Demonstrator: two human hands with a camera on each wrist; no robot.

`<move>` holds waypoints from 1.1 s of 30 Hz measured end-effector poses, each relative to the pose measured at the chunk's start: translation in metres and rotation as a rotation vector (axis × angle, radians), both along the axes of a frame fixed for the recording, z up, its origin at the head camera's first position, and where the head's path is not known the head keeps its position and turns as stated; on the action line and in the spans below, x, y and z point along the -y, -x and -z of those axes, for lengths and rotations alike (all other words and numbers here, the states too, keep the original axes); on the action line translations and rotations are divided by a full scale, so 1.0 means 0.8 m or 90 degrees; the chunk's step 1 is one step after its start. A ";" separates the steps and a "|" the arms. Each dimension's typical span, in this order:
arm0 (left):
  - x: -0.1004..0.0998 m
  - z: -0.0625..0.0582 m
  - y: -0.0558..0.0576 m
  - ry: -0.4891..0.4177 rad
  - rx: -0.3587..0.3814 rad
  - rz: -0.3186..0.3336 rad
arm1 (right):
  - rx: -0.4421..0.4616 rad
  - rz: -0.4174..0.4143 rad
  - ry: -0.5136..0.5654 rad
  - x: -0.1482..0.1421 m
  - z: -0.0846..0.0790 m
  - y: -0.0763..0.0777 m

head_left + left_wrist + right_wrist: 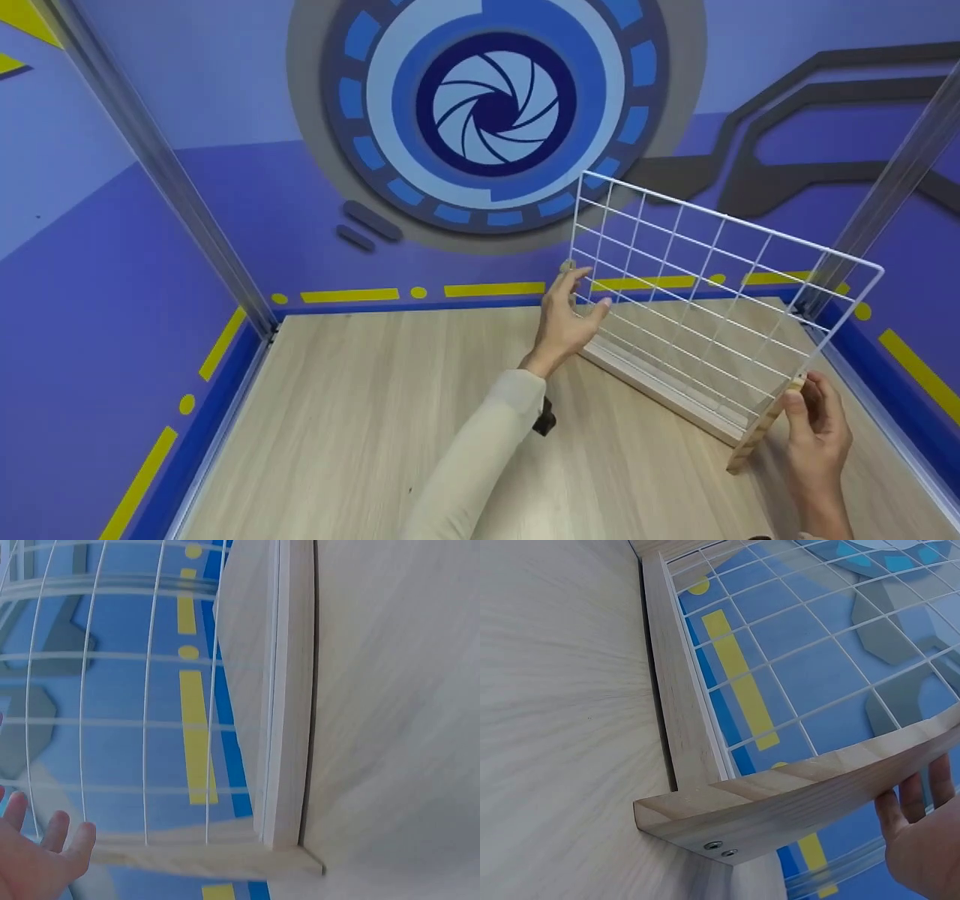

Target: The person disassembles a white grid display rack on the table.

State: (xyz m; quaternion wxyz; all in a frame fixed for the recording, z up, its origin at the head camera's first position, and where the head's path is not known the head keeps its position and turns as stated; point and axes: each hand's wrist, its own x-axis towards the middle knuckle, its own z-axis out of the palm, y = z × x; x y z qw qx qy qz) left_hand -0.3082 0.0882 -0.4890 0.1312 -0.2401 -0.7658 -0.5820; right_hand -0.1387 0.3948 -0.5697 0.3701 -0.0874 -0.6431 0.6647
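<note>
A white wire grid (720, 240) stands upright and slanted in a wooden base with a long rail (660, 390) and wooden end pieces. My left hand (564, 322) is at the far-left end, fingers near that wooden end piece (202, 859) and thumb spread out in front of the wires. At the near-right end, my right hand (821, 442) has its fingertips against the outer face of the other end piece (810, 791). Two screw heads (721, 847) show low on that piece. The right index finger and thumb are hidden in the right wrist view.
The stand rests on a light wood-grain table (360, 420). Behind it rises a blue and purple printed wall (240, 202) with yellow dashes, and metal posts (172, 180) mark the corners. A small black object (545, 418) shows beside the left sleeve.
</note>
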 end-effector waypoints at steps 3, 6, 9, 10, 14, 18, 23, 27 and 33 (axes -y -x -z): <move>-0.012 -0.002 -0.007 0.011 -0.023 -0.004 | -0.010 -0.004 -0.001 -0.001 -0.001 0.001; -0.024 -0.003 -0.013 0.016 -0.040 -0.002 | -0.016 -0.011 -0.001 -0.001 -0.002 0.002; -0.036 -0.003 -0.019 0.017 -0.051 0.010 | -0.028 -0.013 0.002 0.000 -0.003 0.002; -0.040 -0.003 -0.020 0.015 -0.054 0.015 | -0.030 -0.011 0.002 0.000 -0.003 0.002; -0.053 -0.004 -0.026 0.023 -0.074 0.016 | -0.042 -0.012 0.004 0.001 -0.002 0.002; -0.065 -0.001 -0.029 0.023 -0.089 0.002 | -0.032 -0.004 -0.001 0.000 -0.001 -0.001; -0.081 -0.001 -0.035 0.015 -0.086 -0.016 | -0.019 0.005 -0.007 0.000 0.000 -0.001; -0.094 -0.001 -0.039 0.015 -0.086 -0.030 | -0.011 0.006 -0.009 0.000 0.000 -0.001; -0.107 0.000 -0.043 0.020 -0.068 -0.051 | -0.005 0.008 -0.020 0.001 -0.001 -0.001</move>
